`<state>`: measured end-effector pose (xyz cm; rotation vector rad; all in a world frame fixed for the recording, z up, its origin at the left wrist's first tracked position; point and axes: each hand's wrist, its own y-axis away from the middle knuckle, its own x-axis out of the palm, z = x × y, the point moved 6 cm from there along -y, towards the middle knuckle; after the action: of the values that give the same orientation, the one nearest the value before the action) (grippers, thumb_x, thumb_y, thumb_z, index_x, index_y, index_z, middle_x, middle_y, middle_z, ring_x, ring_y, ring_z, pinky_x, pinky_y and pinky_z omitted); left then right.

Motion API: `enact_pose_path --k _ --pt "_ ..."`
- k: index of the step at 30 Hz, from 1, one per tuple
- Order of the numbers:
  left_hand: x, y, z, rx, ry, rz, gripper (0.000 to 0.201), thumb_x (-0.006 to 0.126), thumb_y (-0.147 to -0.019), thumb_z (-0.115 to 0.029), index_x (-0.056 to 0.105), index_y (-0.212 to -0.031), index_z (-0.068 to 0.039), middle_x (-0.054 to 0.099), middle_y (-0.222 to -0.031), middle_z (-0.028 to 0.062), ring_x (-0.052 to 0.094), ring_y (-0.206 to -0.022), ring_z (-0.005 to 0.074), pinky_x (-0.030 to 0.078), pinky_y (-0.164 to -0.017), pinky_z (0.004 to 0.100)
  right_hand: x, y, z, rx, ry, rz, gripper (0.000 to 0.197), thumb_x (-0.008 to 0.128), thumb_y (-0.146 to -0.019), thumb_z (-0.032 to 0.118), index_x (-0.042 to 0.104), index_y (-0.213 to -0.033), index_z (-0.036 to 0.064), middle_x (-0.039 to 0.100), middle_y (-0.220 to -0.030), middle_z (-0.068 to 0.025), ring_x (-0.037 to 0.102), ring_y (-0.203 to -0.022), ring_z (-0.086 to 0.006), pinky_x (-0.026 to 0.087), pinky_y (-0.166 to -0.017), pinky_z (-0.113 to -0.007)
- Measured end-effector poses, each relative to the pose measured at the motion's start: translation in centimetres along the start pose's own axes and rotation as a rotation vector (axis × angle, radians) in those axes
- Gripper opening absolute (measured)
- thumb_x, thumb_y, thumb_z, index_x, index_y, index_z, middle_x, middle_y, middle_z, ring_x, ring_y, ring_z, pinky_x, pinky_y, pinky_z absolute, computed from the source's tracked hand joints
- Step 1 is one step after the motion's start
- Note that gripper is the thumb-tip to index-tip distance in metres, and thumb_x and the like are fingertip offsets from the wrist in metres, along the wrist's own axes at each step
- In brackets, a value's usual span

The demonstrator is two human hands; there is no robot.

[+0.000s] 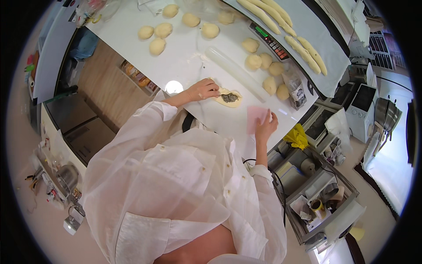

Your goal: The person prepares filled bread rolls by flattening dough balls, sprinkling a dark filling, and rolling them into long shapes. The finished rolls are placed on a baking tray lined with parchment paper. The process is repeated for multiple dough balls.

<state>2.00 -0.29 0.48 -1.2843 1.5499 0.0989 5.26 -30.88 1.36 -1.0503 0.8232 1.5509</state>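
On the white worktop lies a flattened oval piece of dough [233, 104] with a dark greyish-green filling [229, 97] on it. My left hand [203, 89] is closed at its left end, the fingertips pinching the dough's edge. To the right, my right hand [266, 126] grips a flat, see-through pink dough scraper [255, 118] by its right side, held apart from the dough. A long translucent rolling pin [237, 73] lies slantwise just beyond the filled piece.
Several dough balls [210, 30] sit at the far left, with more [253, 62] beside a digital scale [269, 42]. Behind the scale, a lined tray [303, 26] holds long dough rolls. A plastic bag [294, 90] stands at the worktop's right; a drawer unit [321, 193] is below.
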Motion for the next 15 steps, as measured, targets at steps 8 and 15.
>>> enact_pose_path --k 8,15 --pt "-0.7 0.2 0.0 0.184 -0.028 0.094 0.022 0.069 -0.071 -0.005 0.066 -0.093 -0.007 0.062 -0.093 0.0048 0.059 -0.083 0.0229 0.052 -0.07 0.0327 4.4 -5.7 11.9 -0.364 -0.336 0.186 0.057 0.078 -0.068 0.008 0.059 -0.122 0.0088 0.056 -0.111 -0.0104 0.052 -0.106 -0.0306 0.043 -0.09 -0.042" --pt "-0.6 0.2 -0.4 0.126 -0.057 0.049 0.006 0.067 -0.076 -0.007 0.065 -0.081 -0.006 0.061 -0.088 0.0028 0.058 -0.084 0.0196 0.052 -0.066 0.029 5.9 -5.4 11.5 -0.415 -0.427 0.167 0.016 0.074 -0.068 0.001 0.069 -0.082 0.0065 0.056 -0.081 -0.006 0.057 -0.08 -0.0245 0.049 -0.068 -0.035"
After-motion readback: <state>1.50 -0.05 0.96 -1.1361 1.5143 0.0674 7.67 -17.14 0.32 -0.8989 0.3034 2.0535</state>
